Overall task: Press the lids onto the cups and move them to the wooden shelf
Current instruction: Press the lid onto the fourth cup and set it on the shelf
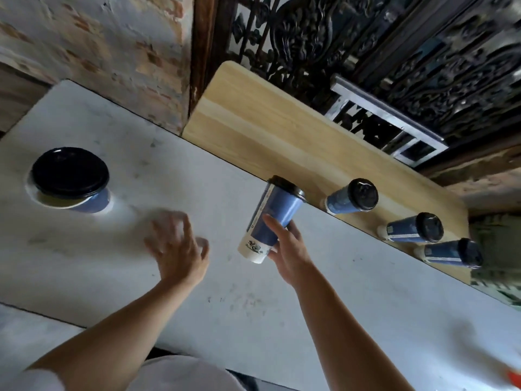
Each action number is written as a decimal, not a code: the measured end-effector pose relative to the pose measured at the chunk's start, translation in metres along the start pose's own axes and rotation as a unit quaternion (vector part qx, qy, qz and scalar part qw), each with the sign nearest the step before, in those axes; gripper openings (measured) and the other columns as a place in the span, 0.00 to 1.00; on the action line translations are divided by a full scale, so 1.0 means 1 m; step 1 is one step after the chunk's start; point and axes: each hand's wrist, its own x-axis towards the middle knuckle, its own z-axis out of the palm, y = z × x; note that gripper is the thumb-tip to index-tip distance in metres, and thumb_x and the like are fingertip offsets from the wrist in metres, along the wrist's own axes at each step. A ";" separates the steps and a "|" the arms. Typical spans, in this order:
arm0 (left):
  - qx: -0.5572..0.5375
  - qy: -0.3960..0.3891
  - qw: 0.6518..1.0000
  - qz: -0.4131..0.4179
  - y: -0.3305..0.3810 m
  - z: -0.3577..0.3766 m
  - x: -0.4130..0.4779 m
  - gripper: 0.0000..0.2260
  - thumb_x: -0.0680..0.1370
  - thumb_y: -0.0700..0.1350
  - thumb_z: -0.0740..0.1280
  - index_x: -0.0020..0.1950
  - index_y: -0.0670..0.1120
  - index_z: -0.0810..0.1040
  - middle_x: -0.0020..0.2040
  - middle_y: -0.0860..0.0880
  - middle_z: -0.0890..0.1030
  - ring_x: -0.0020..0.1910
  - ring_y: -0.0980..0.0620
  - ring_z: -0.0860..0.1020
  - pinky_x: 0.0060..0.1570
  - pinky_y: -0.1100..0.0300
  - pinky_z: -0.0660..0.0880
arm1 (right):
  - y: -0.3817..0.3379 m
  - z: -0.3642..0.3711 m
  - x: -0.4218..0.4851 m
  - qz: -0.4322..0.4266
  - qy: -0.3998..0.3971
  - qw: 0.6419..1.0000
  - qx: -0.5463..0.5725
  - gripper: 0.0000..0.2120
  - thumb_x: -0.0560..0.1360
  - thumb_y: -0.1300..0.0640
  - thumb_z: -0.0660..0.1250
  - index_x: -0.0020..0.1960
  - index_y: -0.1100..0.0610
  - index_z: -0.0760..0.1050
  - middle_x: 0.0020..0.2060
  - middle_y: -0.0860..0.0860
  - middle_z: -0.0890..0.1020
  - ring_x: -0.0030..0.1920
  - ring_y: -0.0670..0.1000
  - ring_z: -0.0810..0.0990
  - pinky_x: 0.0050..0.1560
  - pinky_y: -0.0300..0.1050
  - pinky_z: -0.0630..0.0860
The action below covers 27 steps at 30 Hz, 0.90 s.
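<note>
Three tall blue paper cups with black plastic lids (352,196) already standing in a row on the pale wooden shelf (253,114), beyond and to the right of the right hand (287,249). One more tall blue-and-white paper cup with a black lid (270,218) clasped in that right hand, fingers (275,225) wrapped round the lower half of its body, thumb side hidden behind the cup. Held clear of the white marble-look counter (338,292), just short of the shelf's near edge, the lid seemingly seated all round, though the far rim hidden.

Long axis of the held cup running from the palm up and away toward the shelf, lid end leaning slightly right, base nearest the wrist. Free shelf space lying straight ahead of the knuckles and to the left of the nearest standing cup. Likely next: a short forward reach, then lowering base-first, keeping left of that neighbour to avoid a knock.

Left hand (177,249) empty, fingers spread and loosely curled, hovering low over the counter, blurred, so contact with the surface impossible to tell. Further left and beyond it, one blue cup sunk in a round hole in the counter, a black lid resting on top (70,172); whether pressed home unclear. Left hand plainly the nearer one to that cup; right hand nearer the shelf.
</note>
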 end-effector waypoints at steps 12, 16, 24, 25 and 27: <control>-0.071 0.140 0.986 -0.058 0.030 0.031 -0.019 0.34 0.77 0.55 0.56 0.81 0.43 0.57 0.81 0.37 0.58 0.80 0.29 0.49 0.74 0.26 0.50 | -0.131 0.029 0.044 -0.241 -0.017 0.700 -0.672 0.37 0.67 0.44 0.77 0.71 0.51 0.66 0.61 0.52 0.76 0.61 0.57 0.76 0.58 0.53 0.76; -0.066 0.193 0.976 -0.072 0.030 0.038 -0.013 0.32 0.76 0.55 0.57 0.78 0.43 0.60 0.79 0.38 0.58 0.80 0.29 0.50 0.73 0.25 0.54 | -0.179 0.056 0.047 -0.377 0.032 0.402 -0.834 0.36 0.71 0.48 0.74 0.74 0.47 0.62 0.66 0.57 0.69 0.67 0.64 0.68 0.64 0.60 0.69; -0.068 0.236 0.966 -0.081 0.029 0.041 -0.012 0.31 0.75 0.56 0.57 0.76 0.44 0.68 0.77 0.39 0.68 0.79 0.30 0.56 0.76 0.29 0.50 | -0.240 0.070 0.037 -0.340 0.163 0.059 -0.924 0.28 0.73 0.50 0.70 0.72 0.50 0.68 0.69 0.59 0.67 0.70 0.64 0.63 0.73 0.67 0.59; -0.067 0.237 0.966 -0.083 0.029 0.041 -0.012 0.31 0.75 0.56 0.56 0.75 0.44 0.69 0.77 0.39 0.68 0.79 0.31 0.56 0.77 0.30 0.49 | -0.242 0.066 0.036 -0.309 0.179 0.032 -0.933 0.27 0.74 0.50 0.69 0.71 0.51 0.70 0.70 0.59 0.67 0.71 0.64 0.63 0.73 0.68 0.58; -0.059 0.239 0.966 -0.086 0.029 0.042 -0.012 0.31 0.75 0.57 0.56 0.75 0.45 0.69 0.78 0.39 0.68 0.79 0.31 0.55 0.77 0.31 0.48 | -0.239 0.059 0.032 -0.223 0.219 0.003 -0.950 0.25 0.75 0.51 0.68 0.71 0.54 0.72 0.70 0.61 0.69 0.71 0.66 0.63 0.73 0.69 0.59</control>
